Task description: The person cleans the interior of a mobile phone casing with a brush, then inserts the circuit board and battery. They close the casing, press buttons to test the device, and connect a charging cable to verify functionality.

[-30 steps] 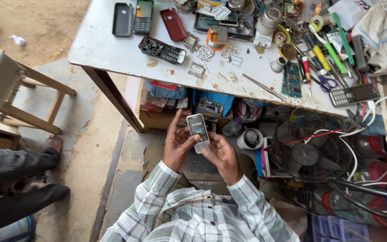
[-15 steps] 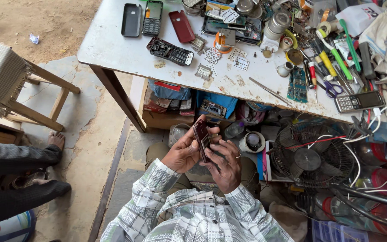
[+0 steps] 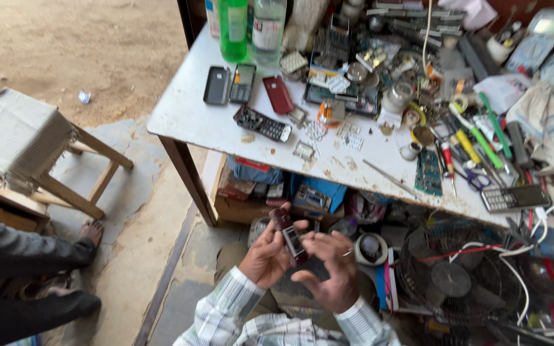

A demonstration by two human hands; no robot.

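Observation:
My left hand (image 3: 265,255) grips a small dark mobile phone (image 3: 291,238) below the table's front edge, held on its side. My right hand (image 3: 333,268) is beside it with fingers spread, fingertips at the phone's lower end. Both sleeves are checked white and grey. On the white table (image 3: 187,115) lie other phones: a black one (image 3: 216,84), a keypad one (image 3: 242,83), a red one (image 3: 278,94) and a dark keypad one (image 3: 263,123).
Green and clear bottles (image 3: 233,27) stand at the table's back. Screwdrivers (image 3: 476,141), a circuit board (image 3: 428,172), a calculator (image 3: 514,197) and small parts crowd the right. A fan (image 3: 456,282) and cables lie under it. A wooden stool (image 3: 33,147) stands left; another person's legs (image 3: 20,269) are nearby.
The view has tilted up, showing more of the table. The phone has turned from face-up to on its side, and my right hand has opened its fingers off it.

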